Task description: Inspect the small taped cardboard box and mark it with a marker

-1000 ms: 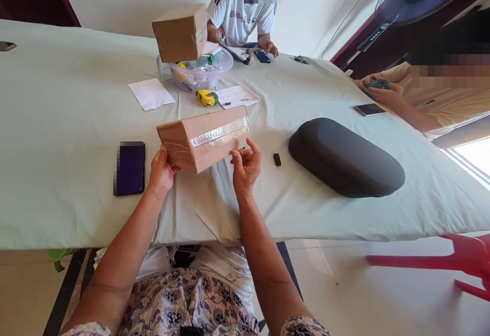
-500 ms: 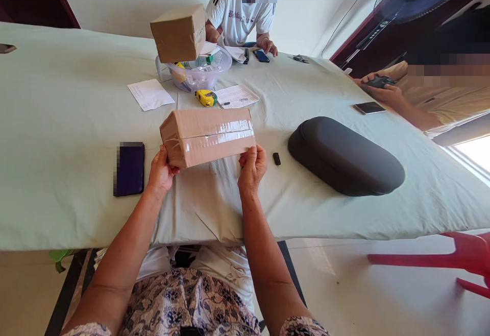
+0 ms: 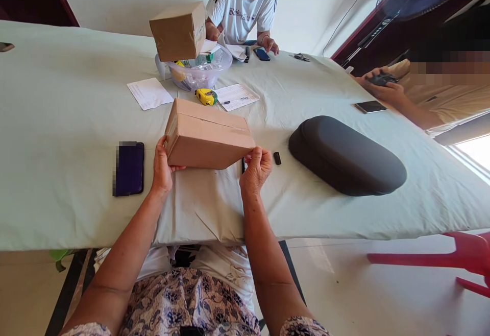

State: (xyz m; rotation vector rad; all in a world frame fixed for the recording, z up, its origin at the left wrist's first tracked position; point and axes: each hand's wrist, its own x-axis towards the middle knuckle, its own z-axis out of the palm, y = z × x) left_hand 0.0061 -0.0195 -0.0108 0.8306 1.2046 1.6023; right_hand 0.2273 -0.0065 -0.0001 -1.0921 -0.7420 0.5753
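I hold a brown cardboard box (image 3: 209, 134) just above the pale green tablecloth (image 3: 69, 111), tilted with a plain side towards me. My left hand (image 3: 161, 168) grips its left end. My right hand (image 3: 256, 167) is curled round its lower right corner. A thin dark object (image 3: 243, 164) lies on the cloth beside my right fingers, partly hidden by them.
A dark phone (image 3: 129, 167) lies left of my hands. On the right sit a small black piece (image 3: 277, 158) and a large dark case (image 3: 344, 154). Farther off: a yellow tape measure (image 3: 205, 96), papers (image 3: 149, 93), a clear bowl (image 3: 199, 73) bearing another box (image 3: 178, 30). Two people sit at the far and right sides.
I have rolled the box away from me: its taped side, facing me before, has gone out of sight and a plain side now shows. My right hand shifted to the lower right corner.
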